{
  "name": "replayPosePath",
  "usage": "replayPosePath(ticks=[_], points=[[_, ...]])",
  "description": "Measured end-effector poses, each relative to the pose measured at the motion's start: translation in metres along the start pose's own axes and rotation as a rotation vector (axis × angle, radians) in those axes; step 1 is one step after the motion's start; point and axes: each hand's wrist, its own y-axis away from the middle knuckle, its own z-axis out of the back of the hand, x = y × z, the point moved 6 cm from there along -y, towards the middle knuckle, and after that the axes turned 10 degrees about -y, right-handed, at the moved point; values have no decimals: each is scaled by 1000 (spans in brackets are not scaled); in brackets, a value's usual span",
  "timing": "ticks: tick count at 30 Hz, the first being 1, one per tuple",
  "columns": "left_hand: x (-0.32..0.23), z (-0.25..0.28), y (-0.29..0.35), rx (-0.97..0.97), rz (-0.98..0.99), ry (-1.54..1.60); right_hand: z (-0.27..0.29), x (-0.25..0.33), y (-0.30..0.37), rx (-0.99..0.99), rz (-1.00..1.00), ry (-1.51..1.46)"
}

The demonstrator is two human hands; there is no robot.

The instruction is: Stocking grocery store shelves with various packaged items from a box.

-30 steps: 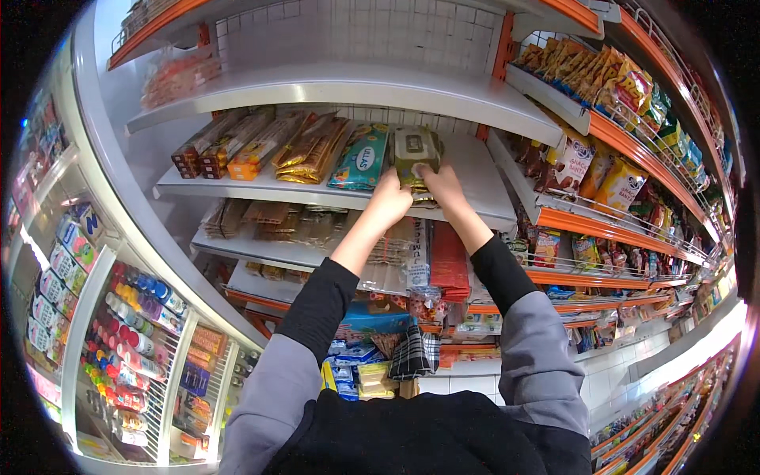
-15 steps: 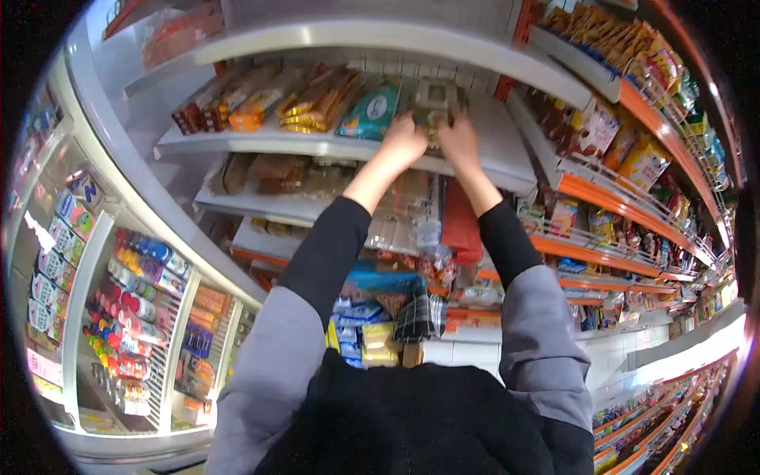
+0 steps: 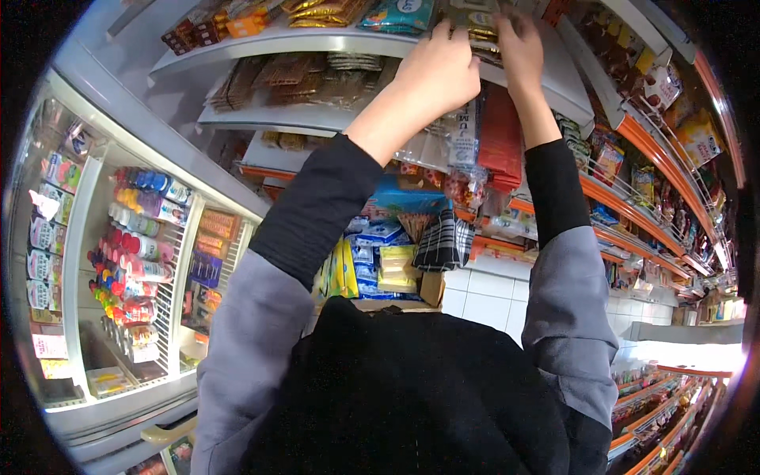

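A gold-and-olive packet [image 3: 477,22] lies on the upper white shelf [image 3: 340,39], between my two hands. My left hand [image 3: 441,67] reaches to the packet's left side, with the fingers stretched forward and the thumb apart. On the right side, my right hand [image 3: 522,54] has its fingers apart and slightly blurred, close to the packet's edge. Whether the fingertips press on the packet cannot be made out. A teal packet [image 3: 398,14] lies just left of my left hand. Gold-wrapped packets [image 3: 326,11] are farther left.
Below, another shelf holds stacked brown packs [image 3: 289,81]. Red bags [image 3: 500,134] hang under my right wrist. Orange-edged snack shelves [image 3: 657,154] run along the right. A glass-door fridge with bottles [image 3: 138,269] stands left. Yellow and blue packs [image 3: 372,261] sit low ahead.
The view has tilted down, so the shelves sit higher in the picture. My hands stay around the gold-and-olive packet, and my right hand has moved a little apart from my left.
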Motion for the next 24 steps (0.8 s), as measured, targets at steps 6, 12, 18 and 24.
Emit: replayPosePath(ticks=[6,12,18,24], points=[[16,52,66,-158,-33,292,9,82,75,-431,230,-405],[83,-28,297,-12,873,884,-40,28,330,34,-448,-290],[149,-117,586,869,1106,27,-136,14,548,1245,-1000,-240],[133,-164,585,1081,1249,-11,-165,-48,574,1389,-1178,-18]])
